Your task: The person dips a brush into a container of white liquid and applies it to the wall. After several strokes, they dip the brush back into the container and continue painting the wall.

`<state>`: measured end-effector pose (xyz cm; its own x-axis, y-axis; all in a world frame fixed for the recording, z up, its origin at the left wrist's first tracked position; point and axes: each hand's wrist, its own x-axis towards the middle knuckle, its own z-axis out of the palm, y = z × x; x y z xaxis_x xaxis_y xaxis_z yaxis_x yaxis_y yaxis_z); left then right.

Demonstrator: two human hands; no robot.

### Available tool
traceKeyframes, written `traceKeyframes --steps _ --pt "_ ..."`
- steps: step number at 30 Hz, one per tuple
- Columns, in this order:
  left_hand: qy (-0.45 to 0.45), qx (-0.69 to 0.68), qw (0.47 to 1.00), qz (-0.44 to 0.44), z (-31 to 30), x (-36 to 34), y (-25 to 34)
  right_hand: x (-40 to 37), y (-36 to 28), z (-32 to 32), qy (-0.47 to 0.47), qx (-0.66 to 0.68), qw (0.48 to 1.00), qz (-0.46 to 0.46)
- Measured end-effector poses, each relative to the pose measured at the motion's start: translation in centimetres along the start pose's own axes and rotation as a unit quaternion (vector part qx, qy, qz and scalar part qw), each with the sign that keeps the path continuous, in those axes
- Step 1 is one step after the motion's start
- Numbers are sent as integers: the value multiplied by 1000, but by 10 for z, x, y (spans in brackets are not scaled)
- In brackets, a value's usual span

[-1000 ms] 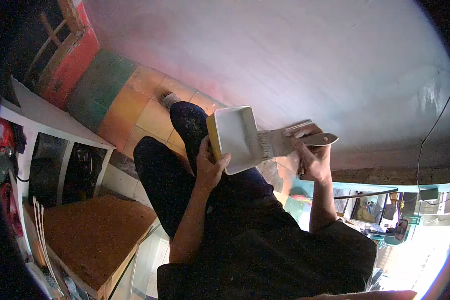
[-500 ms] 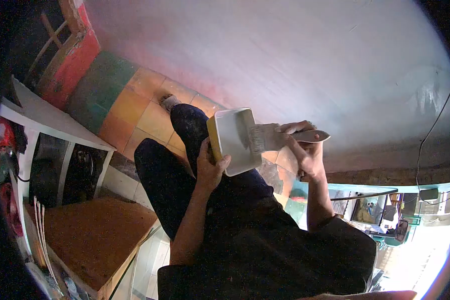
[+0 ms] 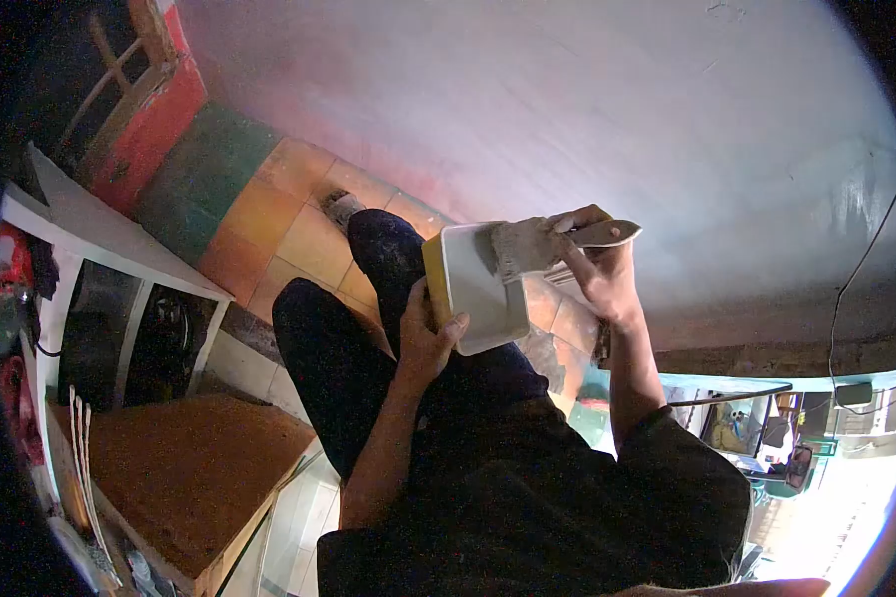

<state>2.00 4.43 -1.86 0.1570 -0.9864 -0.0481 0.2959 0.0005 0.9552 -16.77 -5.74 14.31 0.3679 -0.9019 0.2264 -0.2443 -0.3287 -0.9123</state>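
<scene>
My left hand point(image 3: 428, 343) grips the near left side of a shallow rectangular tub point(image 3: 468, 298), white inside with a yellow outer wall, its thumb over the rim. The tub is tilted above my legs. In my right hand point(image 3: 602, 271) is a wide paintbrush point(image 3: 528, 249), held near the base of its handle. Its bristle end reaches over the tub's right rim and looks coated in a pale grey substance. The fingers of my right hand wrap around the brush, partly hiding it. Whether the bristles touch the tub's inner surface is hard to tell.
A pale, patchy wall point(image 3: 528, 109) rises ahead. Coloured floor tiles point(image 3: 314, 244) run along its foot. To the left stand a white shelf unit point(image 3: 129, 244) and a brown board point(image 3: 184, 468). A cable point(image 3: 856, 269) hangs at the right, near a screen point(image 3: 737, 426).
The brush has moved left and up over the tub, and its handle has turned upward. My right hand has shifted with it. The tub has moved slightly right and down.
</scene>
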Motion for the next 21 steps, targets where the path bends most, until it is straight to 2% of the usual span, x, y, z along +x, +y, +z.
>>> traceKeyframes --steps 3,5,7,9,11,13,15,16,17,19,21 --pt "-9 -15 1000 2 1 1 -2 -5 -3 -8 21 15 999 35" --pt "-14 -23 1000 8 3 -1 1 -10 -8 -12 24 -4 999 33" --pt "-21 -36 999 1 3 -1 7 -14 -17 -16 47 -39 996 71" --pt "-20 -16 1000 2 1 -1 6 -18 -10 -22 49 -20 997 50" --pt "-17 3 1000 3 0 -1 6 -19 -18 -19 94 -2 995 28" --pt "-18 33 999 -12 1 -1 6 -24 -26 -14 97 30 994 48" --pt "-8 6 1000 -10 4 -1 4 -31 -26 -9 28 28 999 13" --pt "3 -20 1000 -9 5 -1 3 -36 -30 -7 6 55 997 58" --pt "3 -19 1000 -10 5 -1 2 -40 -34 -5 -10 13 996 89" --pt "5 -74 997 15 4 -2 0 -47 -24 -9 -31 -9 996 82" --pt "2 -51 999 10 3 -2 1 -55 -20 -19 -23 -16 996 80"
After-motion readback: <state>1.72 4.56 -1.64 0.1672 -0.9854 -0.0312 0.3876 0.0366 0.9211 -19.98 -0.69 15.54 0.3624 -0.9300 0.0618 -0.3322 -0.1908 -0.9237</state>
